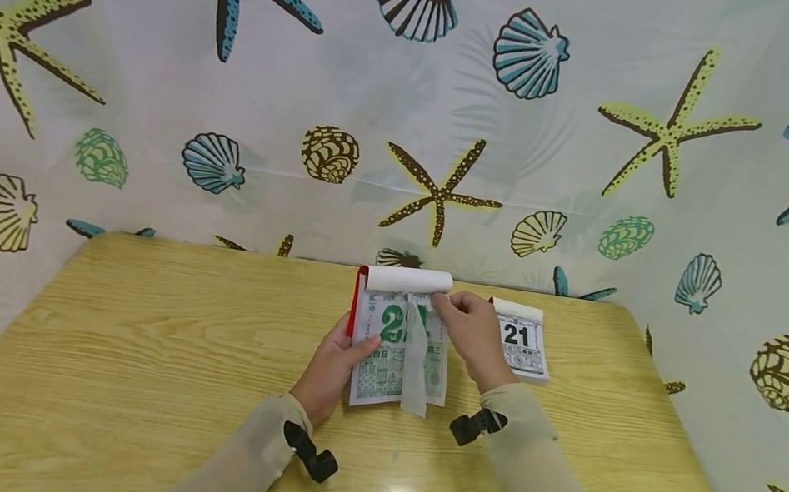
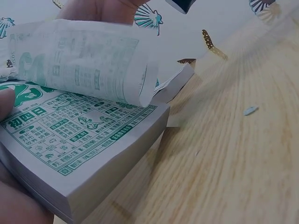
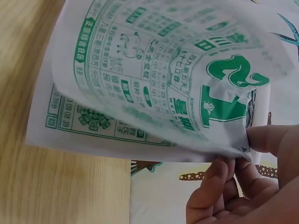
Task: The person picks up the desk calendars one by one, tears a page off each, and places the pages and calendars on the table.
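My left hand (image 1: 328, 367) grips a thick tear-off calendar (image 1: 375, 382) by its left side, thumb on the front. Green print and large green numerals cover the front, and a red backing (image 1: 354, 308) shows along the left edge. White paper (image 1: 408, 281) rolls over the top. At the upper right, my right hand (image 1: 476, 337) pinches the corner of a thin calendar page (image 1: 416, 362), which curls leftward off the pad. In the right wrist view that page (image 3: 154, 79) bows up with a green "21", fingertips at its corner. The left wrist view shows the printed sheet beneath.
A second calendar (image 1: 523, 352) with a black "21" lies on the wooden table (image 1: 185, 334), just beyond the right hand. A small pale scrap (image 2: 251, 110) lies on the tabletop. Behind the table's back edge hangs a shell-and-starfish patterned cloth (image 1: 272, 94).
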Motion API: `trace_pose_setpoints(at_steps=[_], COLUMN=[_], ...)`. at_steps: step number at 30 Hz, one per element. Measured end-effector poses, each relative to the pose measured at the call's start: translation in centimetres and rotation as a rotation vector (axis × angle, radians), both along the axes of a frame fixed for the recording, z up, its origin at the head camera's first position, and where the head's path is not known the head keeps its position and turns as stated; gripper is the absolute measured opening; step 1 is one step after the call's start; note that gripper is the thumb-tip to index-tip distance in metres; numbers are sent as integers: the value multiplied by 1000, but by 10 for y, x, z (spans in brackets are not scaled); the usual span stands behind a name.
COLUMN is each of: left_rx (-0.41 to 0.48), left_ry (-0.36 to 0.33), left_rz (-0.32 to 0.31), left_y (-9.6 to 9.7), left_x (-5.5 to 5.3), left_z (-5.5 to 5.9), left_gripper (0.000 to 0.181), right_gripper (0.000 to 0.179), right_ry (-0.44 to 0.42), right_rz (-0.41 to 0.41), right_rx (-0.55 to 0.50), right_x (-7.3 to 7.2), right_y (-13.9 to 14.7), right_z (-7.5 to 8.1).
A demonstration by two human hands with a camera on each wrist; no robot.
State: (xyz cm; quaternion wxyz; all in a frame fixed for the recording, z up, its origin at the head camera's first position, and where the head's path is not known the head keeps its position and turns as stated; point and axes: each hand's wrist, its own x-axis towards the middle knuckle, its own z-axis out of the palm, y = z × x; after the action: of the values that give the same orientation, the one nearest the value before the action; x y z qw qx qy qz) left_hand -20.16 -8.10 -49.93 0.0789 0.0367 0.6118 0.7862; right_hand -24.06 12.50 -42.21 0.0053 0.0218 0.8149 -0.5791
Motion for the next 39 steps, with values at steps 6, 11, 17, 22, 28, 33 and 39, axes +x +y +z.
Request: trace_pose_setpoints(at_steps=[6,11,17,22,28,33,39], left_rx=[-27,-24,-6,-10,-6,-7,-6], left_ry=[-2,-3,-3,5,18,17,24], left_rz=[-1,-4,-16,-24,-30,-22,-19], left_y=[0,0,-1,-1,-2,-1,0], left_x=[0,0,0,0,1,1,1], left_z=[-1,-2,-2,-1,0,1,1], left_gripper=[55,55,53,53,53,53,53], right_gripper=[25,20,25,33,28,24,21], right_ry=[-7,-80,-129,-145,-111,-44,63], right_rz=[-11,21,55,65,66,21,-65], right_rx=[20,-16,-59,-67,-134,-184,-115], right_x=[-2,-2,-3,-6,-7,-5,-2], right_y=[-3,-3,-1,2,2,-2,-10], right_z=[0,0,3,5,1,-3,-7])
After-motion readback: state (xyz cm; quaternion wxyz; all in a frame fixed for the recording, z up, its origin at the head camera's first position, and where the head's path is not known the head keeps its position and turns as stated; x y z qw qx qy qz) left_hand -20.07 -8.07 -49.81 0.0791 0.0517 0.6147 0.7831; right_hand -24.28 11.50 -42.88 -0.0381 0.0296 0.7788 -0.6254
